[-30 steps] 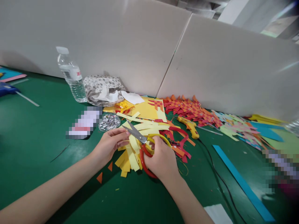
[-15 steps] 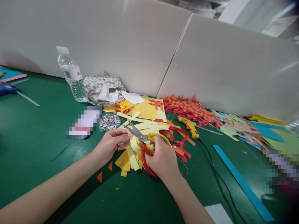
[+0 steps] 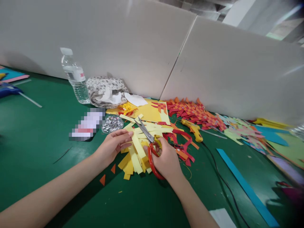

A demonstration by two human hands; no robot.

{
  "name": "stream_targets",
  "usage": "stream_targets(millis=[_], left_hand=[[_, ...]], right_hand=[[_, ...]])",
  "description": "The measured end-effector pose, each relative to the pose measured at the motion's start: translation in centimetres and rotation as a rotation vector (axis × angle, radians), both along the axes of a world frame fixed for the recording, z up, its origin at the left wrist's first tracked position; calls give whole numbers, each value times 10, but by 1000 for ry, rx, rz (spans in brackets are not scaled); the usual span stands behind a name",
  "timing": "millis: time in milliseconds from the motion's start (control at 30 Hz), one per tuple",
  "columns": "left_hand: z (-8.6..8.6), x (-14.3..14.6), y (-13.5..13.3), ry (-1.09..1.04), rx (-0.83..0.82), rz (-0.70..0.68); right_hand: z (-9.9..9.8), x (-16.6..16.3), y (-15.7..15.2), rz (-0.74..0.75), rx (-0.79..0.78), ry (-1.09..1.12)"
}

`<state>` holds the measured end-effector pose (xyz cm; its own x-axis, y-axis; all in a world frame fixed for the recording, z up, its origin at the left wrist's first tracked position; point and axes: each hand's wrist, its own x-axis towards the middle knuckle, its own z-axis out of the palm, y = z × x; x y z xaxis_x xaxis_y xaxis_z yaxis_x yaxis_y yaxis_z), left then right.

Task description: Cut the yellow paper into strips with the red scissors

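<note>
My right hand (image 3: 166,160) grips red-and-yellow-handled scissors (image 3: 149,143), with fingers through the loops and the steel blades pointing up and to the left, nearly closed. My left hand (image 3: 113,145) pinches a pale yellow paper strip (image 3: 136,146) beside the blades. Under both hands lies a heap of yellow paper strips (image 3: 133,161) on the green table (image 3: 35,133). Red and orange strips (image 3: 181,142) lie just right of my right hand.
A water bottle (image 3: 74,77) and patterned cloth (image 3: 104,90) stand at the back by the white boards. A dish of googly eyes (image 3: 112,123), a yellow glue gun (image 3: 193,129) with black cable, woven paper fish (image 3: 194,112), a blue strip (image 3: 247,188) and coloured sheets lie around.
The scissor blades have swung more upright and closed further. My left hand has shifted slightly along the pale yellow strip. The camera view has moved a little.
</note>
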<state>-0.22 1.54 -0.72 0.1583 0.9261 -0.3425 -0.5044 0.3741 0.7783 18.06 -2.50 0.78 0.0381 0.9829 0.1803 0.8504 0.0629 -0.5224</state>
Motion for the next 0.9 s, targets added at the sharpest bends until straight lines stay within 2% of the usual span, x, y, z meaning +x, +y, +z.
stream_targets(millis=[167,400,900], left_hand=[[2,0,-1,8,31,-2],[-2,0,0,-35,75,-84],[-2,2,0,-31,64,-73]], right_hand=[[-1,0,0,31,34,-46],[-1,-2,-2,77,-9,-79],[1,-4,-4,89,-32,-69]])
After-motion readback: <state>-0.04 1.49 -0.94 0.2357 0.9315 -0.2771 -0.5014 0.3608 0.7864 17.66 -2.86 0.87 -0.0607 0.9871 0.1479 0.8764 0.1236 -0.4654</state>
